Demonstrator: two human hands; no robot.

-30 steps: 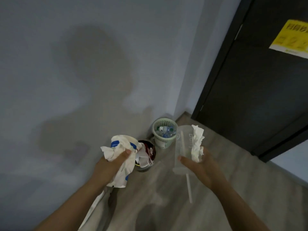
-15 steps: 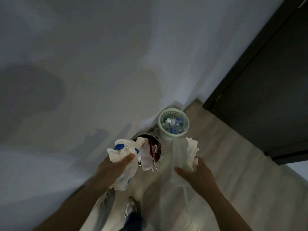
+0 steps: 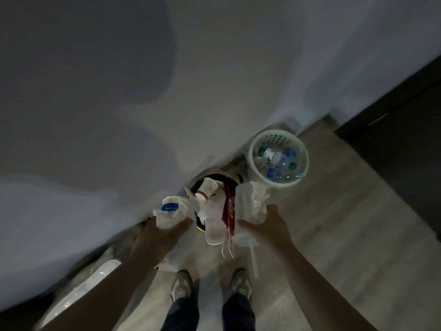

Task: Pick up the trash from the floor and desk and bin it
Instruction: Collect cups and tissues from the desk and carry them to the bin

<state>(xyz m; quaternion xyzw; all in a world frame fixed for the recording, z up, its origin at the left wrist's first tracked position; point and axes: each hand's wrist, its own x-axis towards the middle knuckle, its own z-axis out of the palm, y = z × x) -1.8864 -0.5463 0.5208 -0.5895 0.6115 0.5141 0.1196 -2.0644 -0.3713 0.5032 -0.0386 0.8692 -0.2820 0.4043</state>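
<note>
Head view, looking down. Left hand just left of the dark bin, thumb and fingers clamped on a crumpled white wrapper with a blue label, held at the bin's left edge. Bin stands against the wall, overfull: paper cup, red-white packaging and a white container spill over its near rim. Right hand just right of the bin, fingers wrapped round a clear plastic cup stuffed with tissue; a straw hangs below. Green mesh basket of bottles sits right of the bin, beside it. Shoes below the bin.
</note>
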